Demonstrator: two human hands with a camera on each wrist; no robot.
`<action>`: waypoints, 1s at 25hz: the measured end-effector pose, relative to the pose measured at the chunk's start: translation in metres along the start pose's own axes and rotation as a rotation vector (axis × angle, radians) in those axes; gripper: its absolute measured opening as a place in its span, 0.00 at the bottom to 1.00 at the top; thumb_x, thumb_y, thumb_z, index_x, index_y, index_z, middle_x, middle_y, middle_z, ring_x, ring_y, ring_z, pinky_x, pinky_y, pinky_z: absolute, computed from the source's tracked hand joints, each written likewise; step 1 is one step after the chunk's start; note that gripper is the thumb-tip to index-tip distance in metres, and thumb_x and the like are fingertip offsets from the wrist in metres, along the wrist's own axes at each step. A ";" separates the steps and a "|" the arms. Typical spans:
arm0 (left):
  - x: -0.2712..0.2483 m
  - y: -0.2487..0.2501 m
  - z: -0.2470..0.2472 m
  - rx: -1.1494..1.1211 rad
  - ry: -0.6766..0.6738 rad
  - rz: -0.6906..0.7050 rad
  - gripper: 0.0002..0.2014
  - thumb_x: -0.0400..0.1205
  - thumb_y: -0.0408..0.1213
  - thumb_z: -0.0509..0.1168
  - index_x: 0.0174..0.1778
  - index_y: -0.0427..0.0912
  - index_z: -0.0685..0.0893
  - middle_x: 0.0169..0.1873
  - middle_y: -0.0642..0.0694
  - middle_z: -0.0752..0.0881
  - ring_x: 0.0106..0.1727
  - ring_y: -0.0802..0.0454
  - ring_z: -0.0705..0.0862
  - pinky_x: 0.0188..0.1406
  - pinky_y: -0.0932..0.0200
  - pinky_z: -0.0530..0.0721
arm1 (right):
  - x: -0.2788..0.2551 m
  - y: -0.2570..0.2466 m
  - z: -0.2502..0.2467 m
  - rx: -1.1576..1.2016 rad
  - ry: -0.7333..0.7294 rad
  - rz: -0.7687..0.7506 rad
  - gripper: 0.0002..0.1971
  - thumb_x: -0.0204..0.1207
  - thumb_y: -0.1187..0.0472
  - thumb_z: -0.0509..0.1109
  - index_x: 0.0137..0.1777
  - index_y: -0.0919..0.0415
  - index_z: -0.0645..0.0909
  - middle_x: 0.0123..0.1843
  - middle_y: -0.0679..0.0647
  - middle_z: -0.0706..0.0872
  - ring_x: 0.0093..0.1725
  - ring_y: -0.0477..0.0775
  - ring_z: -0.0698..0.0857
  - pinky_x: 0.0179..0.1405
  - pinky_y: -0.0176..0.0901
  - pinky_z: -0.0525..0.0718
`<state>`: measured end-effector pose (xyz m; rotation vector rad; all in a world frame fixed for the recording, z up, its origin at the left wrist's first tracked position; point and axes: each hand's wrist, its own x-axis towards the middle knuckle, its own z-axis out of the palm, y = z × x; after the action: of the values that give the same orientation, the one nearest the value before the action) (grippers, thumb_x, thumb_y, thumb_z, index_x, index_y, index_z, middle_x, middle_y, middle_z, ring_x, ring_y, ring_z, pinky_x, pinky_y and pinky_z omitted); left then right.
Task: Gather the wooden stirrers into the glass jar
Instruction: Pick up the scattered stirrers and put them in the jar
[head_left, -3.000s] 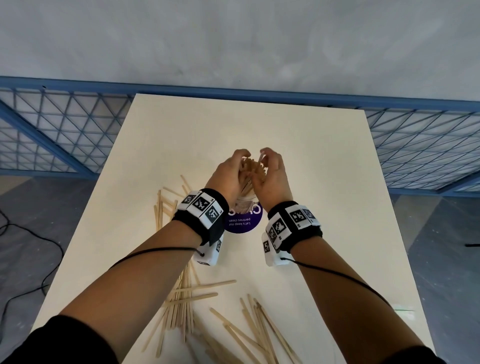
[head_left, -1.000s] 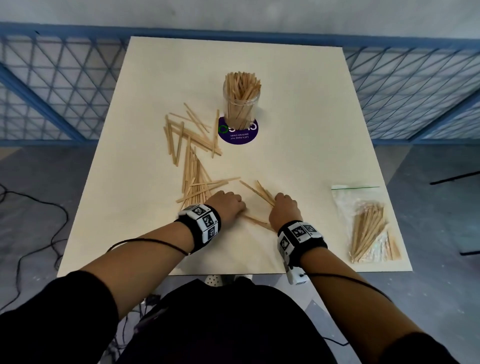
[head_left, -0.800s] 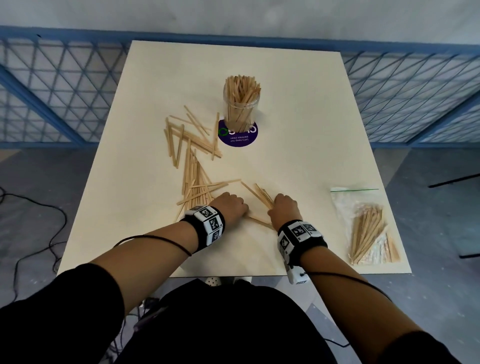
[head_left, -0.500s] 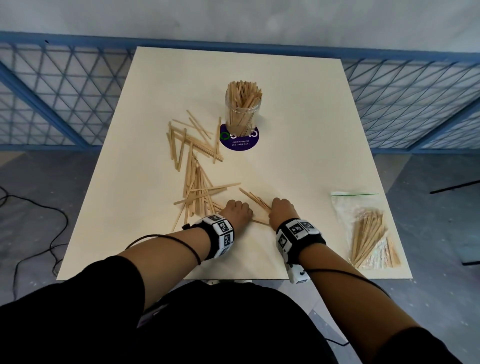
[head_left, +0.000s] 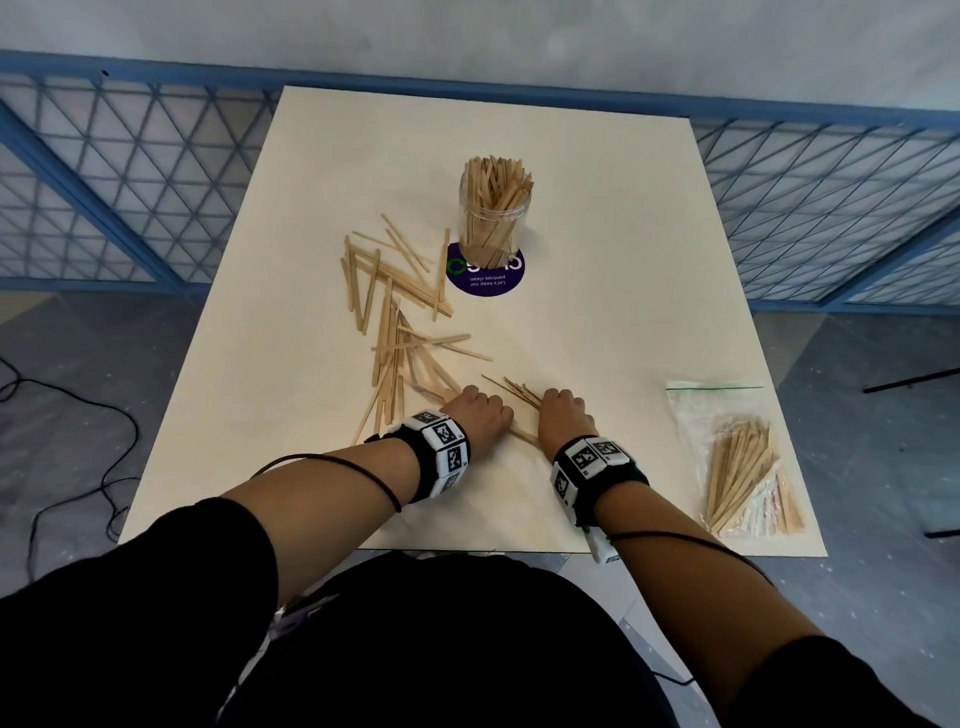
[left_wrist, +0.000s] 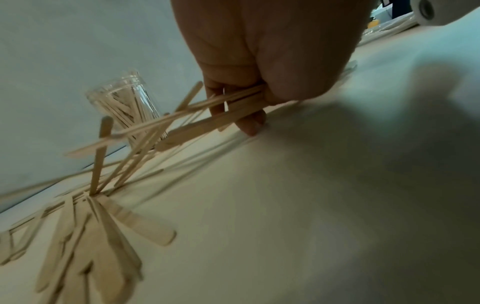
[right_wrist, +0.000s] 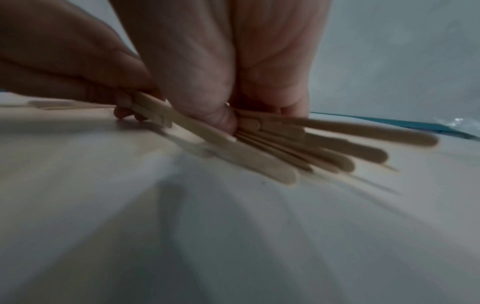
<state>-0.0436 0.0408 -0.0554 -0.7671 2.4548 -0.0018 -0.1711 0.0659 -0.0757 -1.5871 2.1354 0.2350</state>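
Wooden stirrers (head_left: 511, 391) gripped in both curled hands (head_left: 519, 413).

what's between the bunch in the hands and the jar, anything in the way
Nothing upright. Both hands grip stirrers near the table's front; only loose stirrers lie flat left of the jar, already nearly full.

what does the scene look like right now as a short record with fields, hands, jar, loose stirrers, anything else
left hand: fingers curled round a bunch of stirrers low over the table
right hand: grips a fanned bunch beside the left hand
glass jar: upright on a purple round sticker, packed with stirrers
loose stirrers: scattered on the table between the jar and the left hand
plastic bag: flat near the table's right edge, more stirrers inside
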 end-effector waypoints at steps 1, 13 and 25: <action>-0.002 -0.001 -0.002 0.007 0.008 0.005 0.16 0.83 0.32 0.51 0.66 0.33 0.68 0.63 0.35 0.78 0.63 0.38 0.78 0.66 0.49 0.68 | 0.001 -0.001 0.000 -0.004 -0.010 0.000 0.16 0.80 0.70 0.50 0.66 0.67 0.68 0.68 0.64 0.73 0.68 0.64 0.72 0.62 0.56 0.75; -0.018 -0.031 -0.031 -0.010 0.018 0.052 0.19 0.79 0.26 0.50 0.67 0.40 0.68 0.57 0.42 0.82 0.56 0.42 0.82 0.63 0.49 0.67 | 0.012 0.004 -0.031 0.286 -0.024 0.080 0.16 0.78 0.71 0.48 0.65 0.69 0.64 0.62 0.69 0.80 0.60 0.68 0.81 0.50 0.52 0.76; 0.022 -0.112 -0.088 -0.851 0.313 -0.282 0.10 0.85 0.33 0.51 0.57 0.35 0.73 0.45 0.35 0.82 0.48 0.35 0.82 0.41 0.54 0.72 | 0.115 0.031 -0.140 1.112 0.205 0.010 0.14 0.74 0.66 0.51 0.35 0.46 0.68 0.33 0.49 0.71 0.29 0.48 0.68 0.30 0.37 0.65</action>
<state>-0.0451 -0.0784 0.0253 -1.5580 2.5801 0.9249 -0.2629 -0.0795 -0.0107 -0.9242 1.8179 -0.9812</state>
